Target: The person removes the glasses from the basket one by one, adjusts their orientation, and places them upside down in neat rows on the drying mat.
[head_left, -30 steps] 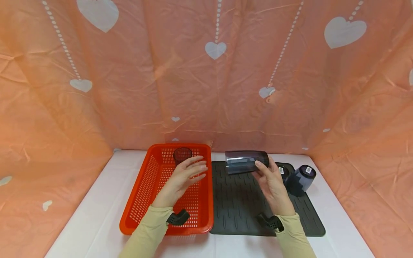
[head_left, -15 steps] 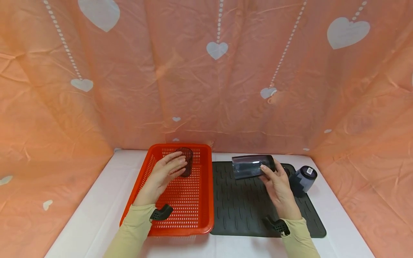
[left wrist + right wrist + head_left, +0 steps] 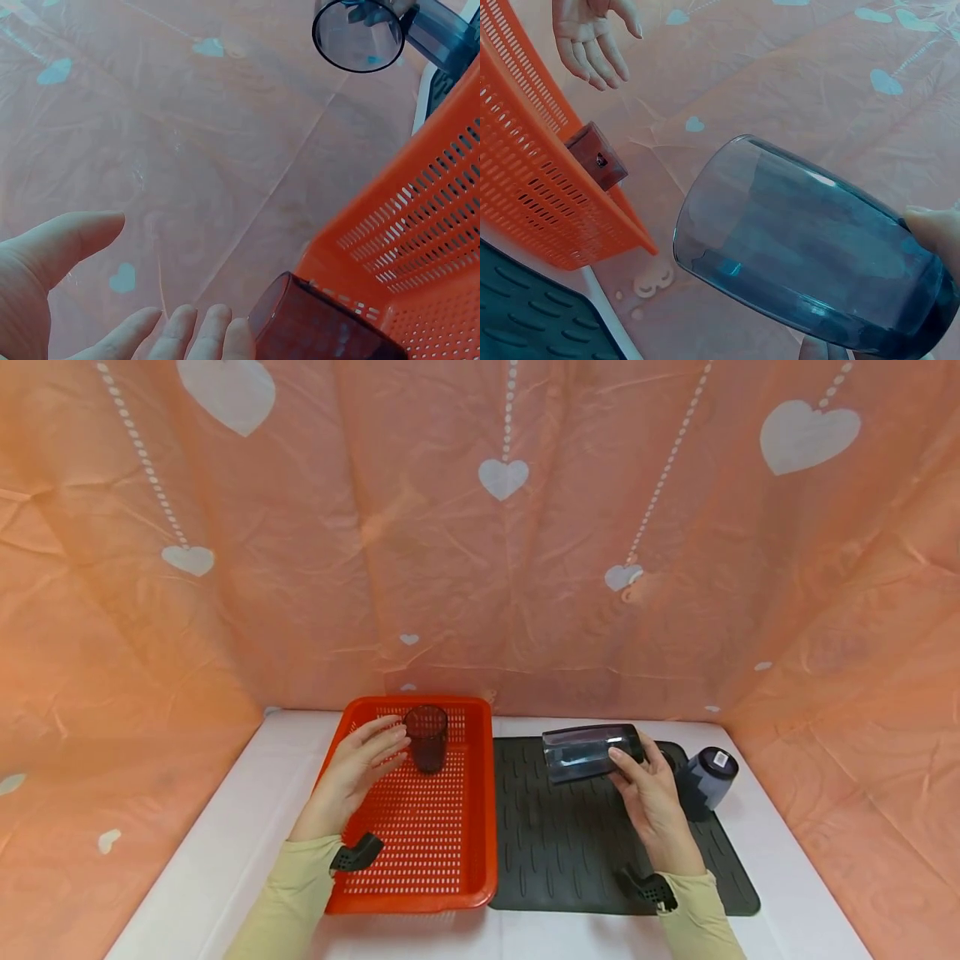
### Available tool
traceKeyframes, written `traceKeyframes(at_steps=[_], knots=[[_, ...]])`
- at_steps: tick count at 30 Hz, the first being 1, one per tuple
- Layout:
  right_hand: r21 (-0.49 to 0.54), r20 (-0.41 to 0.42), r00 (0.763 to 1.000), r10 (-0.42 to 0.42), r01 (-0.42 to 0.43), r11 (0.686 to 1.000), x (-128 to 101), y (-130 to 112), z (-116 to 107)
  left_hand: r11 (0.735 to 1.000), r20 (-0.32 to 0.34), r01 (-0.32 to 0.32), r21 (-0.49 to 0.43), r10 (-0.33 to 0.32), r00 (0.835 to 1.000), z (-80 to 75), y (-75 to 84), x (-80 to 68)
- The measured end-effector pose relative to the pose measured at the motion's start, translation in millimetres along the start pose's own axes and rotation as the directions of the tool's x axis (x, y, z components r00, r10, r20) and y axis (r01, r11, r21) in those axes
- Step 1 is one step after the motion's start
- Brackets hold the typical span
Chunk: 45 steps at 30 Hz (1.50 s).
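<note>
My right hand [image 3: 651, 793] grips a dark tinted tumbler [image 3: 588, 753] near its base, thumb on the near side. It is held sideways above the mat, mouth toward the left, and its clear wall fills much of the right wrist view [image 3: 802, 247]. My left hand [image 3: 348, 781] is over the left side of the red basket [image 3: 480, 852], fingers extended and holding nothing. Just right of its fingertips, a second tumbler [image 3: 428, 747] stands mouth up in the basket's far end. An upside-down tumbler [image 3: 705, 783] with a white label on its base is beyond my right hand.
A dark ribbed mat [image 3: 551, 852] lies right of the basket on the white table [image 3: 202, 852]. Behind my right fingers, another dark base [image 3: 667, 760] is mostly hidden. An orange curtain [image 3: 442, 568] with hearts encloses the back and sides.
My left hand has drawn left, away from the tumbler in the basket, uncovering it. The right hand has shifted slightly right and down with its tumbler.
</note>
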State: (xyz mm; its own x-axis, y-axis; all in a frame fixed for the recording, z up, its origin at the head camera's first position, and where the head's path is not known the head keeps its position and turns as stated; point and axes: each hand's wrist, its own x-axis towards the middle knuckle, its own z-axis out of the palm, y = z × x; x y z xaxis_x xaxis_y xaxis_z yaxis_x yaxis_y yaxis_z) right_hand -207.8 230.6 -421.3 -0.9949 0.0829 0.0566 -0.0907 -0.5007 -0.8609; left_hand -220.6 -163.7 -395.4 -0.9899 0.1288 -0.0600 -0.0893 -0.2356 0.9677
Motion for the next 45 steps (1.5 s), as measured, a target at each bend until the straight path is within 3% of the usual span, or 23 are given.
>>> traceKeyframes(at_steps=[13,35,45], knots=[[-0.048,-0.053,0.998,0.014,-0.016,0.999,0.4,-1.1,-0.8,1.000,-0.045,0.005,0.005,-0.004,0.999,-9.7,-2.3,5.7],[-0.148,-0.050,0.997,-0.061,0.053,0.988,0.7,-3.4,-6.2,0.999,-0.072,0.051,-0.002,-0.051,0.996,-15.9,-1.1,12.5],[-0.200,-0.067,0.993,-0.099,0.084,0.976,0.7,-1.8,-9.0,0.996,-0.092,0.072,0.049,-0.068,0.993,-13.6,-6.0,15.6]])
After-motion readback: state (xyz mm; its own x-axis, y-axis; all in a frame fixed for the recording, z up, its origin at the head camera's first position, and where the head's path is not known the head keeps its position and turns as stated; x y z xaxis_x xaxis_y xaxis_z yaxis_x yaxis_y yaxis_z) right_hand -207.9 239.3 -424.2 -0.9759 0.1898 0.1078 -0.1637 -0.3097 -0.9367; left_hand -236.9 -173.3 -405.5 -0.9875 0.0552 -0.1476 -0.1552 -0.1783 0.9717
